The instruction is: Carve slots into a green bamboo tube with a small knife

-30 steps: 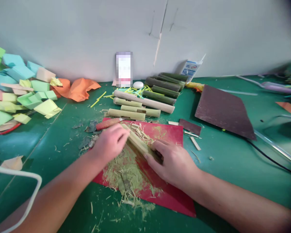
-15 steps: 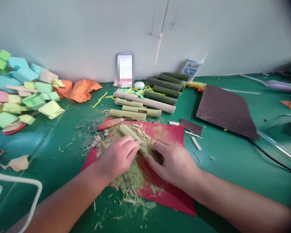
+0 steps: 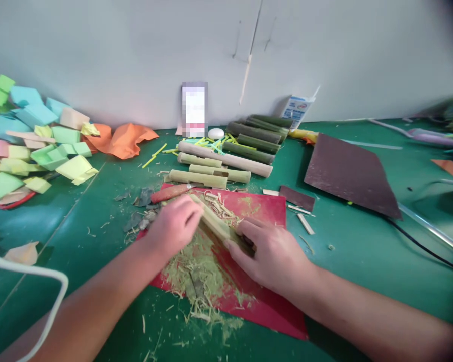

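A pale green bamboo tube lies slantwise over a red sheet. My right hand grips its near end, fingers wrapped round it. At the tube's far end is my left hand, its fingers curled closed against the bamboo; whatever they pinch is hidden. Fine green dust and shavings cover the sheet beneath. Just beyond my left hand rests a red-handled tool, its metal end partly among the scraps.
Several bamboo tubes lie in a row behind the sheet. A dark brown sheet is at the right, with a small brown piece nearer. Folded paper shapes crowd the left. A white bent tube stands at front left.
My left hand has slid up and left along the bamboo tube to its far end. My right hand keeps its grip in about the same place.
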`<control>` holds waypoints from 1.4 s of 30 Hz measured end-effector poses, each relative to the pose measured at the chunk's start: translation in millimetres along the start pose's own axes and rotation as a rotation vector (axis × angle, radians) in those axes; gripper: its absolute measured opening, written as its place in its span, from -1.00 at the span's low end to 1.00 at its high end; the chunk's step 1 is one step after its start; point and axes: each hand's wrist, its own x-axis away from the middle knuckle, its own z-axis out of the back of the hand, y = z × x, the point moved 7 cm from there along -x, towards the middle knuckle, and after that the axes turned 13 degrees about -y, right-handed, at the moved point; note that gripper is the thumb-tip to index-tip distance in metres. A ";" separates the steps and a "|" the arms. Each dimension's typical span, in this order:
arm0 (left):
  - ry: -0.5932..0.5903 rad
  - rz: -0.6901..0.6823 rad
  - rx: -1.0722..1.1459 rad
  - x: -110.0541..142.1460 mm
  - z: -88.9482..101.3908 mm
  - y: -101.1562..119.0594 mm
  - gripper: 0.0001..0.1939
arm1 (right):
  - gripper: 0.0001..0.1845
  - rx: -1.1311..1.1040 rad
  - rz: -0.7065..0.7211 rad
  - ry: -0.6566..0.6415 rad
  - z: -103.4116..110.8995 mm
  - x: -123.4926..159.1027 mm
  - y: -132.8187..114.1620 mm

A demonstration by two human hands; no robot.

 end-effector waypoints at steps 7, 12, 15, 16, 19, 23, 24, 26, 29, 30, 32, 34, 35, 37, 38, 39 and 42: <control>0.051 0.010 -0.022 -0.7 4.6 -2.8 -0.84 | -0.70 -0.031 0.002 -0.023 0.2 -0.2 1.3; -0.183 -0.068 0.068 2.8 -17.1 18.6 -0.83 | -0.73 -0.023 0.016 0.003 -0.5 0.0 -0.7; -0.062 -0.005 0.029 2.2 -7.0 10.6 -0.84 | -0.73 -0.027 0.004 0.001 -1.6 0.0 0.6; -0.006 0.034 0.003 1.8 -1.9 5.5 -0.84 | -0.72 -0.027 0.000 0.000 -1.7 -0.1 1.0; -0.041 0.016 0.014 -0.6 -2.7 2.8 -0.83 | -0.72 -0.021 0.000 0.000 -1.8 -0.3 1.0; -0.083 -0.049 0.048 -1.3 -5.7 6.0 -0.83 | -0.71 -0.026 -0.001 -0.011 -2.3 0.0 0.8; -0.023 -0.006 0.012 -0.7 -1.7 3.4 -0.83 | -0.71 -0.025 -0.006 -0.006 -1.8 0.4 1.0; 0.059 0.051 -0.035 1.3 2.8 3.2 -0.83 | -0.71 -0.020 -0.008 0.000 -1.1 0.8 0.5; -0.144 -0.052 0.052 0.8 -13.4 18.4 -0.82 | -0.73 -0.021 -0.005 -0.004 -1.4 0.6 -0.3; -0.190 -0.058 0.081 0.9 -16.4 19.7 -0.82 | -0.73 -0.025 -0.007 -0.008 -1.6 0.4 -0.1; -0.138 -0.029 0.051 -0.2 -9.6 12.4 -0.81 | -0.72 -0.029 -0.019 -0.014 -1.8 -0.2 0.9; 0.003 0.064 -0.006 -1.4 6.0 -7.7 -0.83 | -0.71 -0.017 -0.028 -0.015 -1.3 -0.5 1.6; 0.048 0.092 -0.017 -2.1 12.0 -17.8 -0.84 | -0.70 -0.007 -0.028 -0.013 -0.7 -0.5 1.4; 0.092 0.109 -0.021 -4.0 19.1 -33.5 -0.86 | -0.71 0.009 -0.014 -0.014 0.0 -0.3 -0.3; 0.095 0.105 -0.021 -5.1 20.2 -38.2 -0.86 | -0.72 0.012 -0.005 -0.015 0.3 -0.1 -1.5; 0.094 0.099 -0.023 -6.1 20.2 -40.8 -0.86 | -0.74 0.013 0.006 -0.018 0.5 0.2 -2.8; 0.105 0.086 -0.031 -6.7 17.5 -35.1 -0.87 | -0.77 0.014 0.023 -0.011 1.3 1.1 -5.7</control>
